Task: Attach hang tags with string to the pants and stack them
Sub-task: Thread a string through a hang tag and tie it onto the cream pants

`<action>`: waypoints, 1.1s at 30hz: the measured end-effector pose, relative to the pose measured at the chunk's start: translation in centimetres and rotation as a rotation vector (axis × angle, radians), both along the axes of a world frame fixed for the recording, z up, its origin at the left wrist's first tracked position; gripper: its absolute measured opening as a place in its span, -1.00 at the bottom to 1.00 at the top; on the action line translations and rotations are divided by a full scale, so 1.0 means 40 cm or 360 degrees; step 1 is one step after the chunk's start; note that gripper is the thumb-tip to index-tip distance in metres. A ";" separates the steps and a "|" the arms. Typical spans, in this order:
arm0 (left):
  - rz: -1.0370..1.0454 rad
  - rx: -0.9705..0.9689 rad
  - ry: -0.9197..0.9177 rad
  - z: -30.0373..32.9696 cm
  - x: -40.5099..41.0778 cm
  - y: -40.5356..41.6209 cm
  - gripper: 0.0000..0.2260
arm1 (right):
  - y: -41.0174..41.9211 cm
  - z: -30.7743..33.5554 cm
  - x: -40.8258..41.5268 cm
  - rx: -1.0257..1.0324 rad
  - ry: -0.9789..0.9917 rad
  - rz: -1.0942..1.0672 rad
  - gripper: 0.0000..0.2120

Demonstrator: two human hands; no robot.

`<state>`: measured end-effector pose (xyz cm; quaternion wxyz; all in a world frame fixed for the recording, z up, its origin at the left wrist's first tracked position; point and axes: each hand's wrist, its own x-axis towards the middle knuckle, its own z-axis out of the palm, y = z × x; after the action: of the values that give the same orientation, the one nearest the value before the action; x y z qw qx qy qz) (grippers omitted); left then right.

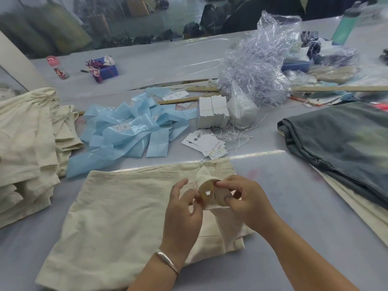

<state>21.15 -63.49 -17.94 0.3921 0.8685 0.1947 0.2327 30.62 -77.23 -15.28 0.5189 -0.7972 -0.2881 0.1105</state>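
Cream linen pants [117, 208] flat on surface; our left hand [184, 208] and right hand [245, 198] both pinch white card hang tag [218, 196] at waistband. We risk string slipping out, tag bending under tight pinch.

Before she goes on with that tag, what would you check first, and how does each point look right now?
1. Pants lie flat on the table: ok.
2. Tag held by both the left hand and right hand: ok.
3. String through the tag hole: cannot tell.
4. Spare tags within reach: ok.
5. Stack at the left ready for finished pants: ok.
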 end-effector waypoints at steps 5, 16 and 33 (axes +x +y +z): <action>0.0102 0.0071 0.0222 0.048 -0.025 -0.005 -0.83 | 0.014 0.011 -0.015 -0.0069 -0.0198 0.0170 -0.68; 0.0231 -0.0572 0.0095 0.054 -0.005 0.023 -0.68 | 0.023 0.009 -0.015 -0.0032 -0.0197 0.0207 -0.65; -0.0498 -0.1693 -0.0131 0.021 -0.052 0.019 -0.74 | 0.019 0.032 0.024 0.0124 -0.0092 0.0126 -0.57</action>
<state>19.08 -62.71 -17.11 0.8137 0.5596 0.1386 0.0750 31.59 -76.47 -14.00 0.5361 -0.7673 -0.3382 0.0967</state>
